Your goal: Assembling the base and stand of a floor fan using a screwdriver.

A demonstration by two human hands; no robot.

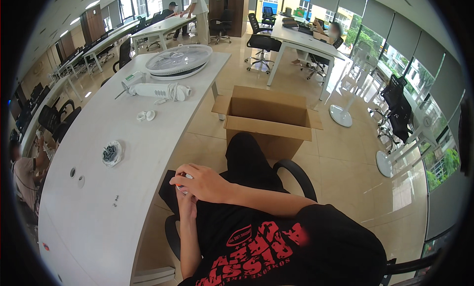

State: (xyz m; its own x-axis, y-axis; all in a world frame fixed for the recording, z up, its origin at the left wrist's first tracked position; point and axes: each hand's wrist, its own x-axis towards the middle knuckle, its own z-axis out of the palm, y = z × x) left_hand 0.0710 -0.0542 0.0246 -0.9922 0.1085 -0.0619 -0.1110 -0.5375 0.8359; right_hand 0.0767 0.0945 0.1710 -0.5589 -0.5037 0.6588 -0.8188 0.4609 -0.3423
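I sit in a black office chair with both hands together over my lap, next to the curved white table (pixel 98 227). My right hand (pixel 205 182) lies on top, its fingers curled over a small white and orange object (pixel 181 187). My left hand (pixel 186 203) comes up from below and meets the same spot. It is mostly hidden under the right hand, so its grip does not show. Nearest on the table are two tiny screws (pixel 115 200) and a small white packet of dark screws (pixel 112 153).
Farther along the table lie small white parts (pixel 146 115), a white fan body with a coiled cord (pixel 159 91) and a round fan grille (pixel 178 60). An open cardboard box (pixel 269 119) stands on the floor ahead of my knees. Fan bases (pixel 340 116), chairs and other people are around.
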